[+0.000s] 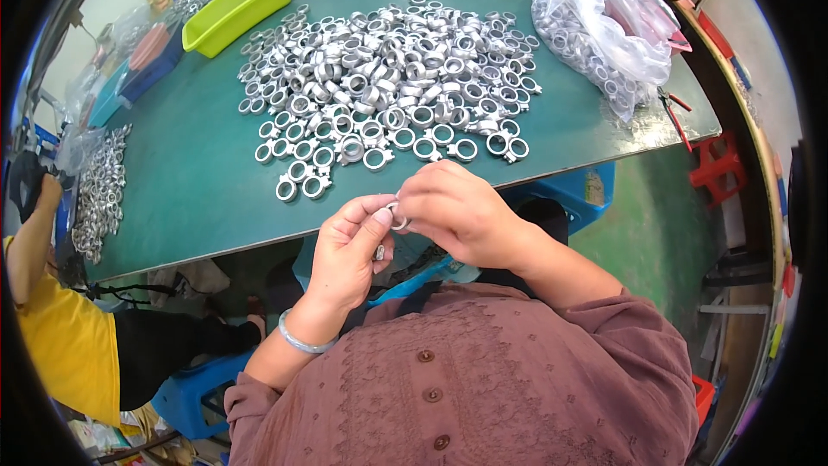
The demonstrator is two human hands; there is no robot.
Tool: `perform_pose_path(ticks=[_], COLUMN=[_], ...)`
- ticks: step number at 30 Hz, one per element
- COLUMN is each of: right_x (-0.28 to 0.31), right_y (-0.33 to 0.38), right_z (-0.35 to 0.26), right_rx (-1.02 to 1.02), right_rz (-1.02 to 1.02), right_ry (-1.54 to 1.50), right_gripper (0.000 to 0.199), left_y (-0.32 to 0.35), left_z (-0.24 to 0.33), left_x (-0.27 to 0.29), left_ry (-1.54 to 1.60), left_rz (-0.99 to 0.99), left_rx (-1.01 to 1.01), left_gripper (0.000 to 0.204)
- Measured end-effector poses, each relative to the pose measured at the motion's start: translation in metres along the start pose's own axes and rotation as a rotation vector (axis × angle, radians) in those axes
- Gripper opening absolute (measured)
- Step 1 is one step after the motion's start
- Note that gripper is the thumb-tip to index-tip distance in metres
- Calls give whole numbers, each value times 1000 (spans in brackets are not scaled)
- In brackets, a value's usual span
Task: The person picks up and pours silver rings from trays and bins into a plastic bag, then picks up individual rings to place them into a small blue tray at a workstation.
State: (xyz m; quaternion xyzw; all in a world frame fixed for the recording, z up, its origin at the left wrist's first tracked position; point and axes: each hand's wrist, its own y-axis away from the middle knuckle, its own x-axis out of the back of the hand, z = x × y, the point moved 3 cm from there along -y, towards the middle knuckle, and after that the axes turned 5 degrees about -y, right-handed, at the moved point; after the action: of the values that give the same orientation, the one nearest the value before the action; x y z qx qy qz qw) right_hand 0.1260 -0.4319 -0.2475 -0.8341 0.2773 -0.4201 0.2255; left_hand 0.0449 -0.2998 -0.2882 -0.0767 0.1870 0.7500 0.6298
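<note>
One metal ring (401, 226) is in hand, off the near edge of the green table (190, 155).
Your left hand (343, 250) grips the ring between thumb and fingers, with a small metal piece (379, 252) also showing at its fingers; your right hand (461, 207) is bent over the ring's right side, fingertips partly hidden, so whether it grips cannot be told. Beyond your hands, a pile of similar rings (379, 78) lies on the table, between a yellow-green tray (237, 13) and a clear plastic bag (608, 13).
</note>
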Motion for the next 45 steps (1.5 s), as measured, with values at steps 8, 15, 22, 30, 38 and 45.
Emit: perform_pose_path(ticks=[8, 15, 22, 30, 38, 45], right_x=[-6, -8, -11, -6, -15, -15], right_y=[2, 2, 3, 0, 10, 12], right_z=[6, 4, 6, 7, 17, 21], right_rx=[-135, -140, -160, -200, -493, -612], right_rz=[116, 134, 144, 97, 199, 171], right_ry=[-221, -200, -199, -333, -739, -1010], right_gripper=[30, 27, 23, 22, 19, 22], left_y=[1, 1, 1, 3, 6, 6], left_z=[-3, -8, -8, -4, 1, 4], left_x=[2, 2, -1, 4, 0, -1], left_ry=[119, 197, 228, 125, 117, 82], left_rz=[4, -11, 0, 85, 77, 73], left_rx=[-9, 28, 61, -16, -76, -105], left_gripper=[20, 21, 20, 19, 21, 23])
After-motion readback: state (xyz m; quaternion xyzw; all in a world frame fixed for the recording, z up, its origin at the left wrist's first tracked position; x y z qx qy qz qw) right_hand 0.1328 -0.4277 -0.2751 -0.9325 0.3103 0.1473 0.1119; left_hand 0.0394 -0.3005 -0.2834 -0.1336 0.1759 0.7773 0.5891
